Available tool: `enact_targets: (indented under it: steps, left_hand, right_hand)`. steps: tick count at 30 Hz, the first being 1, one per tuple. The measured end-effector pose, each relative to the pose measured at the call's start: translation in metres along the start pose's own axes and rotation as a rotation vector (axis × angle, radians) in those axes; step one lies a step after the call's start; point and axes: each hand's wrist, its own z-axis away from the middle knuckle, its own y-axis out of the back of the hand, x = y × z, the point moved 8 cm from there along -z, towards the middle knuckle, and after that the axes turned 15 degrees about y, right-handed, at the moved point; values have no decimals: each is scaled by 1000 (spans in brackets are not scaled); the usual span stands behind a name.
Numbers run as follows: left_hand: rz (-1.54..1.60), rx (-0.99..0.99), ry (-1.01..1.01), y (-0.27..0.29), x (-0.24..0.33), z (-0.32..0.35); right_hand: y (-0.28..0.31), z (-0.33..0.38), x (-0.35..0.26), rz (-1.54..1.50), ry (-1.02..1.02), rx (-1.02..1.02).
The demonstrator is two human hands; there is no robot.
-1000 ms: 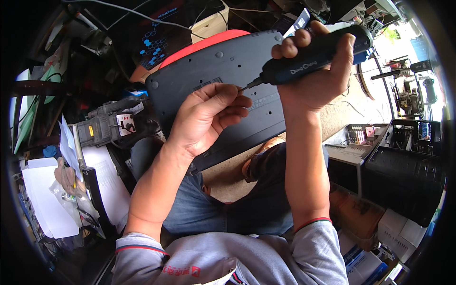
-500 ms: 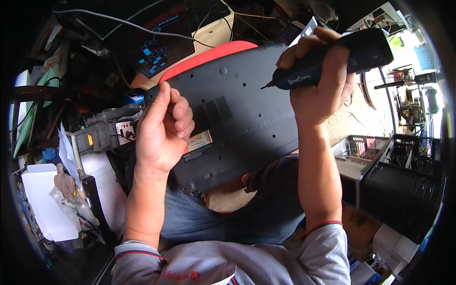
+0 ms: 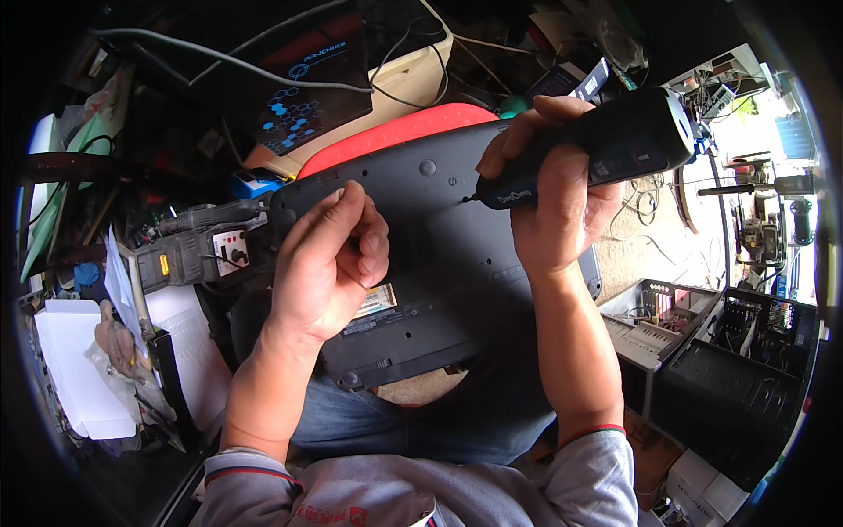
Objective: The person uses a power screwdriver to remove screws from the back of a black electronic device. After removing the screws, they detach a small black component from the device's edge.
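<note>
A black laptop (image 3: 448, 303) lies upside down over my lap, its underside with screw holes, rubber feet and a pale label (image 3: 379, 300) facing up. My right hand (image 3: 558, 224) is closed around a black electric screwdriver (image 3: 637, 145). Its thin bit points left and down, with the tip at a screw hole in the upper middle of the laptop's underside; whether it touches cannot be made out. Above the laptop's left part is my left hand (image 3: 320, 263), thumb pressed to curled fingers. Anything pinched there is too small or hidden to see.
Something red (image 3: 395, 133) shows beneath the laptop's far edge. Beyond stands a dark box with blue hexagons (image 3: 290, 110), a grey cable crossing it. To the left are a grey device with a knob (image 3: 230, 250) and a white box (image 3: 83, 369). Open computer cases (image 3: 738, 369) stand right.
My right hand has brought the screwdriver left and down, its bit now at a screw hole. My left hand has shifted slightly right and nearer. The laptop appears a little lower in view.
</note>
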Motion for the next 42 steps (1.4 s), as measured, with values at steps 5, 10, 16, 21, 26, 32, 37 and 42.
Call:
enact_targets:
  steps: [5, 10, 16, 21, 26, 32, 37, 42]
  left_hand:
    - [1, -10, 29, -3, -3, -2]
    - [-11, -19, 24, -6, -5, -6]
    - [-21, 26, 24, -3, -3, -1]
    - [9, -80, 37, -5, -4, -2]
    - [9, -20, 22, -3, -7, -1]
    - [3, -30, 43, 3, -12, -2]
    - [17, -38, 70, 2, -11, -1]
    - [7, -79, 51, 1, -13, -5]
  right_hand:
    - [-4, 1, -1, 112, 72, -20]
    - [-3, -4, 2, 28, 31, -6]
    - [-8, -5, -2, 171, 105, -115]
    - [-9, -7, -2, 193, 107, -118]
    - [-7, -7, 0, 172, 74, -56]
    - [-11, -8, 0, 100, 34, -18]
    - [-9, -8, 2, 88, 46, -3]
    - [-10, -8, -1, 109, 55, 4]
